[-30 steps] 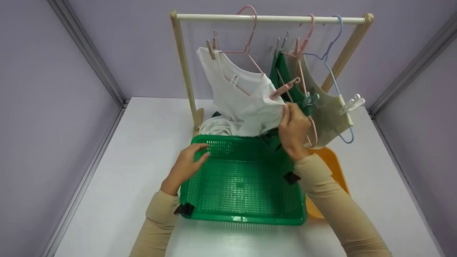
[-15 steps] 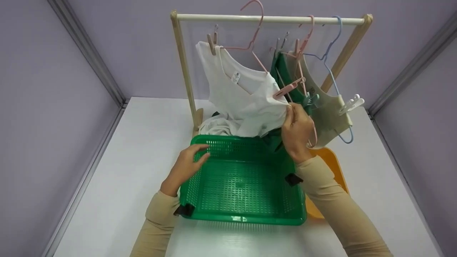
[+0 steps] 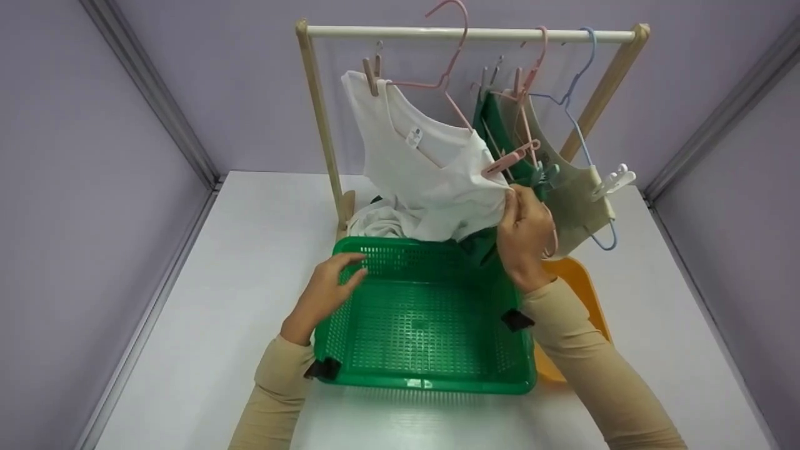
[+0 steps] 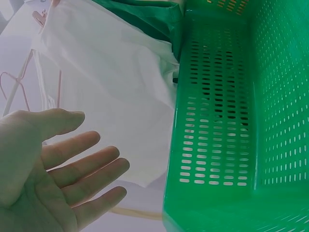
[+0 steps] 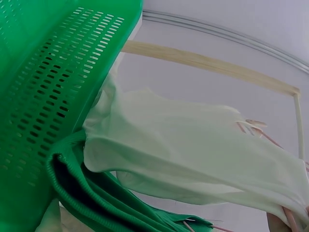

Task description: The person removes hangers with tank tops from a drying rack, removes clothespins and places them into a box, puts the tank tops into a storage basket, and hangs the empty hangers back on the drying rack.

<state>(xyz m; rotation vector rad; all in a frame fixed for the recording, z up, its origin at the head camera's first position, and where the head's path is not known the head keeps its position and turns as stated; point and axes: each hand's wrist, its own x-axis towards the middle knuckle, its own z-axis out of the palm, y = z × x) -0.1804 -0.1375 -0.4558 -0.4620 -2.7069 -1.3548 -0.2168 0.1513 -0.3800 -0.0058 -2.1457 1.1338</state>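
A white sleeveless shirt (image 3: 431, 194) hangs on a pink hanger (image 3: 415, 84), with a brownish clothespin (image 3: 370, 76) at one shoulder and a pink clothespin (image 3: 503, 164) at the other. My right hand (image 3: 526, 237) pinches the shirt's edge just below the pink clothespin. The hanger's hook tip shows above the white bar (image 3: 381, 31). Over the left side of a green basket (image 3: 425, 382), my left hand (image 3: 322, 290) holds nothing, its fingers spread in the left wrist view. The shirt's lower part drapes behind the basket, beside green cloth (image 5: 111, 198).
Right of the shirt, a green garment (image 3: 490, 122) and a beige garment (image 3: 578, 194) hang on the wooden-legged rack (image 3: 322, 119). A blue hanger (image 3: 585, 147) carries a white clothespin (image 3: 615, 181) at the beige one. An orange basket (image 3: 584, 287) stands partly under my right arm.
My right hand has shifted slightly right with the shirt's edge. The pink hanger has risen and moved right, its hook tip now above the bar. The left hand has stayed still.
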